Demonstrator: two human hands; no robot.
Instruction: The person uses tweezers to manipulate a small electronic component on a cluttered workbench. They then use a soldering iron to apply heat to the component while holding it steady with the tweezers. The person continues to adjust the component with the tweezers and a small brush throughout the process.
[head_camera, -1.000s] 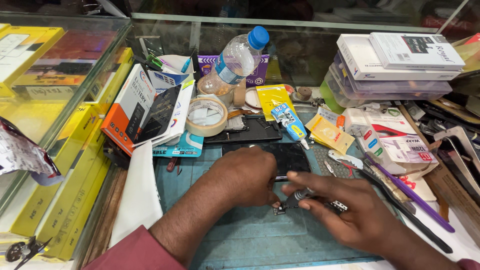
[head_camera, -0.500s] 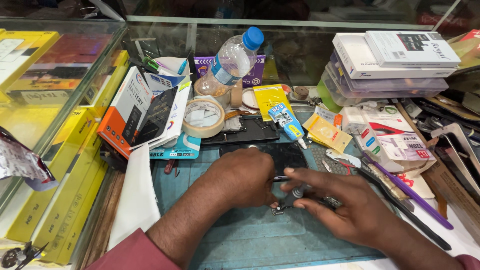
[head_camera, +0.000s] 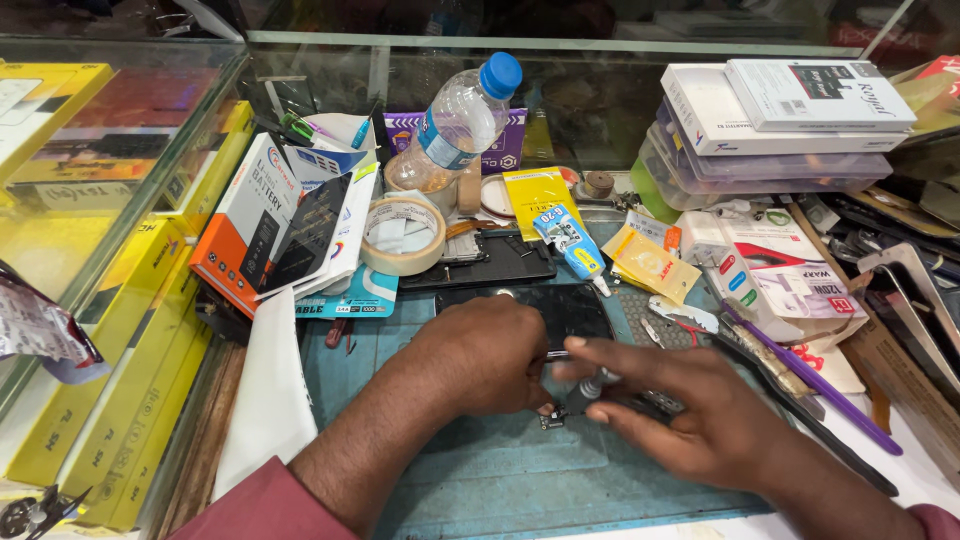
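The right hand (head_camera: 690, 420) has its thumb and fingers closed on a small grey screwdriver (head_camera: 590, 390), its tip angled down toward a little dark part (head_camera: 552, 421) lying on the blue-green work mat (head_camera: 500, 480). The left hand (head_camera: 485, 350) sits just beside it, curled palm-down; its fingertips are hidden under the knuckles, so I cannot tell whether they are pinching anything, though a thin metal tool (head_camera: 557, 354) pokes out from under them toward the right hand.

Just beyond the left knuckles lies a dark phone (head_camera: 560, 305), face up and touching the hand. Behind that rests another black flat device (head_camera: 490, 262), and beside it, farther back on the left, a roll of tan tape (head_camera: 402, 235). A clear plastic bottle with a blue cap (head_camera: 460, 120) leans behind the tape. A small blue-and-white glue tube (head_camera: 570, 243) lies beyond the phone, with a yellow packet (head_camera: 650, 265) next to it.

Out past the right hand a purple stick (head_camera: 810, 380) runs diagonally among loose tools. Well behind that, white boxes (head_camera: 780, 100) are stacked on clear plastic cases. To the left of the left forearm stands an orange-and-white box (head_camera: 245, 220), with yellow boxes (head_camera: 120, 400) lined along the glass case (head_camera: 100, 120).
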